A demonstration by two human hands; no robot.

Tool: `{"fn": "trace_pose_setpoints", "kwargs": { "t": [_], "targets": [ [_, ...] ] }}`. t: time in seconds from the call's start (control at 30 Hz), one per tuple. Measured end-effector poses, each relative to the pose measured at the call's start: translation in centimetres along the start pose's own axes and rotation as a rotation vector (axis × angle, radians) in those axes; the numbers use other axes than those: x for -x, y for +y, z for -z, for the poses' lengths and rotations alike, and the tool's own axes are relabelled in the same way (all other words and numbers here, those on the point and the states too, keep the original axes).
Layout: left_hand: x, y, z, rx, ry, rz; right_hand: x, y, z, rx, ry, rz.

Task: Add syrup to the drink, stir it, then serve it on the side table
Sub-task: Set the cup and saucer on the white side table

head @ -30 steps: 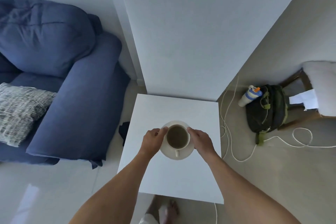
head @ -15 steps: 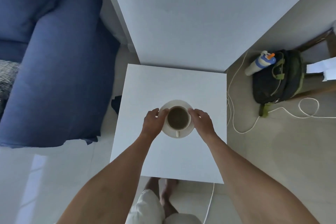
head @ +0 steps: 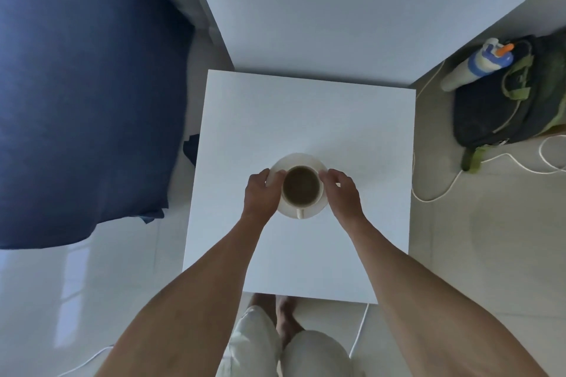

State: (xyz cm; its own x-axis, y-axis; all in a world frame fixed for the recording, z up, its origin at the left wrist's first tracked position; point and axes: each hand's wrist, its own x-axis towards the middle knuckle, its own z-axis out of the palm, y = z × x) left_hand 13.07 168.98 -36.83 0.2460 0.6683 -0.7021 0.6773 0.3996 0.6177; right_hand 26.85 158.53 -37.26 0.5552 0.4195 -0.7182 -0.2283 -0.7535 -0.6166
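Observation:
A white cup of brown drink stands on a white saucer near the middle of the white square side table. The cup's handle points toward me. My left hand grips the saucer's left rim, with its thumb on top of the rim. On the opposite side, my right hand has its curled fingers at the right rim. The saucer appears to rest flat on the tabletop. No spoon or syrup is in view.
A blue sofa fills the left side, close to the table's left edge. A white wall panel rises behind the table. On the floor at right lie a dark backpack with a bottle and a white cable.
My view has tipped further down and drawn closer to the table. The cup and saucer stay between my two hands at the table's middle, and my grip looks the same.

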Motion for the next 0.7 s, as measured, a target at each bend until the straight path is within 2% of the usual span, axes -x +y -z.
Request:
{"fn": "trace_pose_setpoints", "kwargs": {
  "t": [0.7],
  "targets": [
    [-2.6,-2.1,-2.6,-0.029,0.035,0.033,-3.1,1.7,-1.0,-0.035,0.078,-0.046]
  ]
}}
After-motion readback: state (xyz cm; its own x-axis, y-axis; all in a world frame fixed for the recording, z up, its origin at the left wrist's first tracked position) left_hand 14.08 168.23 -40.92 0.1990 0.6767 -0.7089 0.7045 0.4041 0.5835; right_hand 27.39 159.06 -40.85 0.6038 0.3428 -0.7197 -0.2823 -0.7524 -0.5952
